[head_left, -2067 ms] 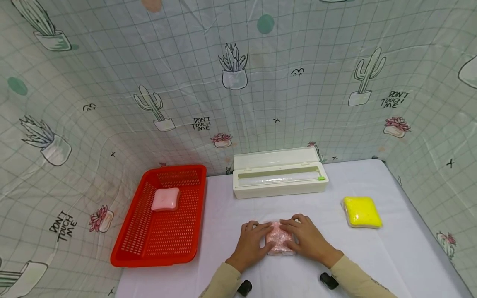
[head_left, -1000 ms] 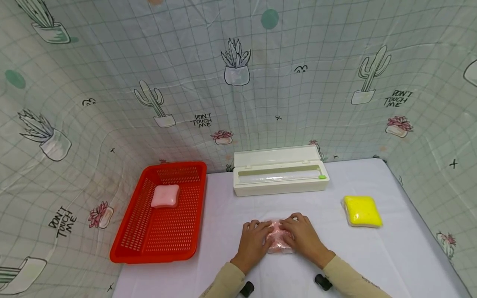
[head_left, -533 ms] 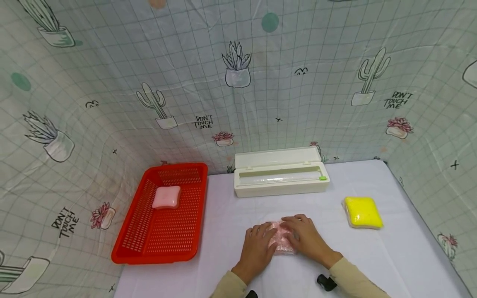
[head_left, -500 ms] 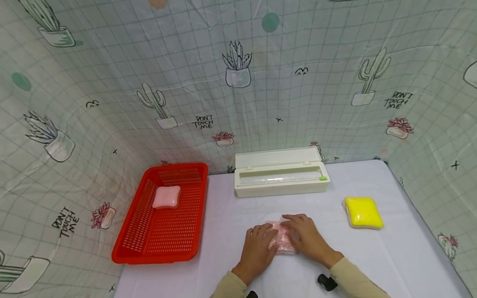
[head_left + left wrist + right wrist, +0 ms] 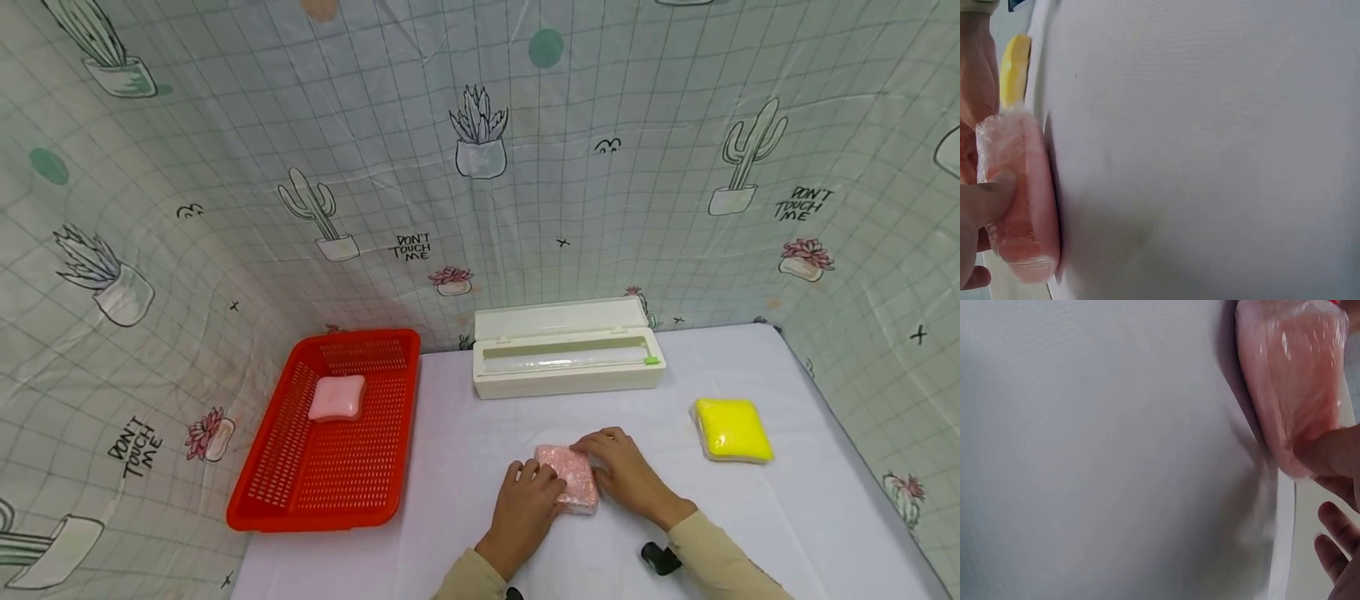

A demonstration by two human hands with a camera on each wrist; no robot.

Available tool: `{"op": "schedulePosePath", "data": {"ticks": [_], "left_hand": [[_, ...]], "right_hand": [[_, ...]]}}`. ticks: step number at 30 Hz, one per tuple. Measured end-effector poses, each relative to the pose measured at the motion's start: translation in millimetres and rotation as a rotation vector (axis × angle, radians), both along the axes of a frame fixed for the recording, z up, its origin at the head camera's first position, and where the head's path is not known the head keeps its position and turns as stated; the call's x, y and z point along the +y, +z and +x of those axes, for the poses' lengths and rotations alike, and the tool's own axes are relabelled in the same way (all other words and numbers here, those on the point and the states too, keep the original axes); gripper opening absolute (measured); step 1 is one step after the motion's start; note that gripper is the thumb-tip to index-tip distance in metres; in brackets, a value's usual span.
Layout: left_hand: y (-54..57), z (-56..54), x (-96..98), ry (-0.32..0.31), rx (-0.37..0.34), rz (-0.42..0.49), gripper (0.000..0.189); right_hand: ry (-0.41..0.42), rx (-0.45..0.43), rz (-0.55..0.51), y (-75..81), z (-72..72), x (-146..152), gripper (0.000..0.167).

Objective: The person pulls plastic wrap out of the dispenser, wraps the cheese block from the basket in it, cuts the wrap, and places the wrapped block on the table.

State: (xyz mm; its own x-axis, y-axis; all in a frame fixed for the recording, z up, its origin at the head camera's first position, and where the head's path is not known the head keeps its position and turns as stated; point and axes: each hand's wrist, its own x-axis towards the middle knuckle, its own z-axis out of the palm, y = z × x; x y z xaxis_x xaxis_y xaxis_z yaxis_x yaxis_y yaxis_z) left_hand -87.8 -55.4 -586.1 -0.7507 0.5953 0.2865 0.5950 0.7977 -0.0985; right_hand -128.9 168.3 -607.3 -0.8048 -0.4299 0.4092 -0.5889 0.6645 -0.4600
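Note:
A pink, pillow-shaped block (image 5: 568,475) wrapped in crinkled clear film lies on the white tablecloth, turned slightly askew. My left hand (image 5: 523,510) grips its near left side, the thumb (image 5: 999,190) pressed against the film in the left wrist view. At the far right corner, my right hand (image 5: 628,472) holds the block between fingers and thumb. The right wrist view has that thumb (image 5: 1329,453) on the wrapped end, with other fingers curled apart from it. Most of the block's top shows between the hands; its underside is hidden.
A red plastic basket (image 5: 408,417) stands at the left with an oblong pink block (image 5: 337,397) inside. Behind the hands sits a white cling film dispenser (image 5: 567,386), lid up. A yellow block (image 5: 732,429) in clear film lies at the right.
The left hand has drawn back toward the block's near left side and the right hand has shifted to its far right corner. The block has turned slightly and shows more of its top.

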Motion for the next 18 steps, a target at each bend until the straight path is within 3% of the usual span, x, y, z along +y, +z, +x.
{"op": "schedulePosePath", "data": {"ticks": [4,9,11,14,18], "left_hand": [[-4.9,0.2,-7.3,0.007,-0.019,0.117,0.025],[-7.0,1.5,-16.2,0.013,-0.157,0.432,0.023],[-6.0,2.1,-18.7,0.032,-0.258,0.557,0.022],[-4.1,2.7,-21.9,0.080,-0.466,0.727,0.026],[-1.5,0.7,-25.9,0.147,-0.699,0.872,0.030]], "right_hand": [[0.005,-0.067,-0.043,4.2,2.0,4.4,0.051],[0.005,-0.174,-0.134,12.4,7.2,8.4,0.045],[-0.006,-0.215,-0.167,15.8,9.1,8.6,0.040],[-0.037,-0.272,-0.201,20.6,11.3,7.5,0.030],[-0.093,-0.322,-0.218,24.3,10.4,3.3,0.016]]}}
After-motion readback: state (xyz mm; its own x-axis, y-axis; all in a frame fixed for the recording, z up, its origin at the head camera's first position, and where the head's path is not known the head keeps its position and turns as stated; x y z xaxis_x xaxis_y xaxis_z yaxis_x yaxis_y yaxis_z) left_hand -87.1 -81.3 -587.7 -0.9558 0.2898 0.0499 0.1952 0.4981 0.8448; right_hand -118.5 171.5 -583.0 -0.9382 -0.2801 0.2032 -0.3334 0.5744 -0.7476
